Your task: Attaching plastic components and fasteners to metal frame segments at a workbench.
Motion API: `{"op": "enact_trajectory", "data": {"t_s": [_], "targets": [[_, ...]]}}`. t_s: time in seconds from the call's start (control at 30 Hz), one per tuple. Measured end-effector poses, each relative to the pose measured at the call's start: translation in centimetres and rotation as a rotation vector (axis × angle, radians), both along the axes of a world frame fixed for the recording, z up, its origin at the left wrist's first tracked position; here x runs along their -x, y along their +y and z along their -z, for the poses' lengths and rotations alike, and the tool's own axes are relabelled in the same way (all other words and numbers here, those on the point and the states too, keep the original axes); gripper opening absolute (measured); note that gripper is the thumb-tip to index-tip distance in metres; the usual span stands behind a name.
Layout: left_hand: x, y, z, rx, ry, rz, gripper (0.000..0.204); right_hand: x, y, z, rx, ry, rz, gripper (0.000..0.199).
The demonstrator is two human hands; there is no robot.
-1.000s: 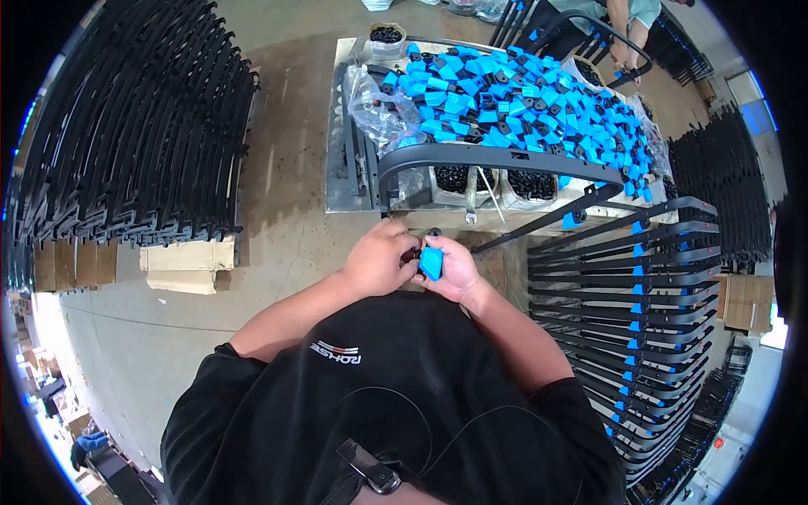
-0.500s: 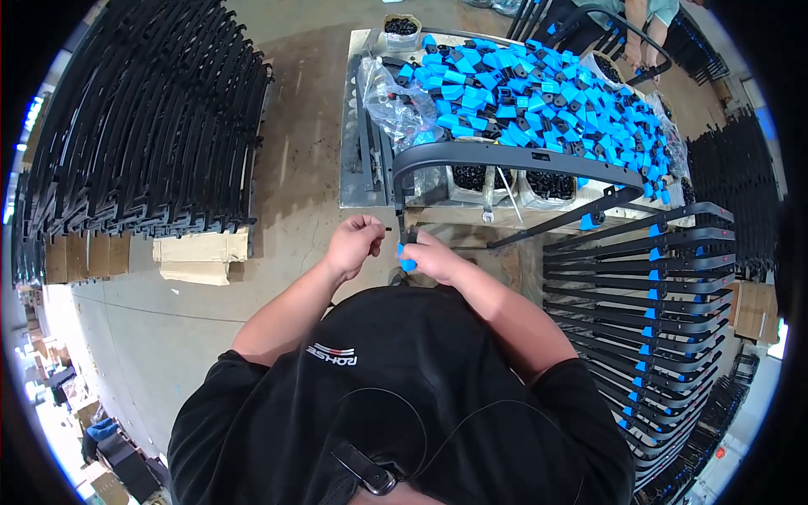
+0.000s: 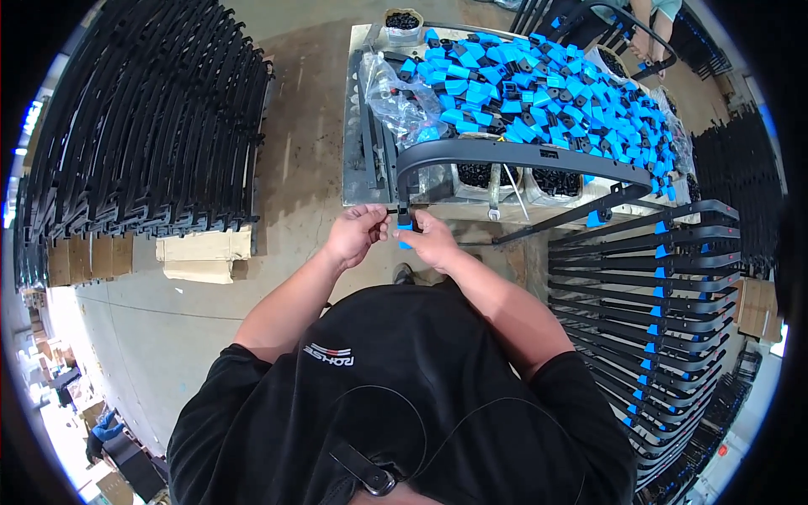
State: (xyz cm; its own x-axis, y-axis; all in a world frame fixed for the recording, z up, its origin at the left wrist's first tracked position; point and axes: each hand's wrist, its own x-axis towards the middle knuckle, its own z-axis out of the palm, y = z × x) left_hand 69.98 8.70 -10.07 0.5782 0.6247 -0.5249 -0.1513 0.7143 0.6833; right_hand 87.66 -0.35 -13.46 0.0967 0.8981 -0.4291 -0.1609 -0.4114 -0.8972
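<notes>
A black bent tube frame (image 3: 471,152) rests across the near edge of the table, its left leg end pointing down toward me. My right hand (image 3: 433,244) is closed on a blue and black plastic end cap (image 3: 405,226), held at that leg end. How far the cap sits on the tube is hidden by my fingers. Just left of it, my left hand (image 3: 358,236) pinches a small dark piece (image 3: 392,212) beside the leg, too small to name for sure.
Blue and black end caps (image 3: 539,93) lie heaped on the table. Tubs of small black parts (image 3: 555,182), a wrench (image 3: 494,202) and a plastic bag (image 3: 400,105) surround them. Stacked black frames stand left (image 3: 151,135) and right (image 3: 656,295). Another person's hand (image 3: 648,46) works at the far right.
My right hand has brought the end cap up to the frame's leg end. My left hand has moved slightly up and closer to the leg with the small dark piece.
</notes>
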Motion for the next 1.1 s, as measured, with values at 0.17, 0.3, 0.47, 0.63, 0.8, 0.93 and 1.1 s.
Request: {"op": "enact_trajectory", "data": {"t_s": [0.17,0.3,0.47,0.63,0.8,0.93,1.1], "targets": [[-0.3,1.0,1.0,0.092,-0.088,0.029,0.013,-0.4,-0.2,-0.3,-0.02,0.116,-0.004,0.046],[0.3,1.4,1.8,0.17,-0.175,0.056,0.014,-0.6,-0.4,-1.6,0.028,0.221,0.023,0.045],[0.1,0.8,1.8,0.208,-0.207,0.005,0.014,-0.5,-0.2,-1.3,0.025,0.316,0.06,0.038],[-0.3,1.2,2.3,0.262,-0.195,-0.01,0.015,-0.6,-0.1,-0.9,0.074,0.322,0.053,0.036],[-0.9,1.4,1.9,0.135,-0.046,0.01,0.014,-0.7,-0.4,-0.8,0.188,0.336,0.031,0.031],[-2.7,0.2,0.3,-0.16,0.225,0.019,0.017,-0.7,-0.6,-1.2,0.195,0.365,0.06,0.029],[-3.4,-3.2,-1.6,-0.859,0.731,0.059,0.036,-0.5,-0.5,-1.9,0.22,0.347,0.078,0.023]]}}
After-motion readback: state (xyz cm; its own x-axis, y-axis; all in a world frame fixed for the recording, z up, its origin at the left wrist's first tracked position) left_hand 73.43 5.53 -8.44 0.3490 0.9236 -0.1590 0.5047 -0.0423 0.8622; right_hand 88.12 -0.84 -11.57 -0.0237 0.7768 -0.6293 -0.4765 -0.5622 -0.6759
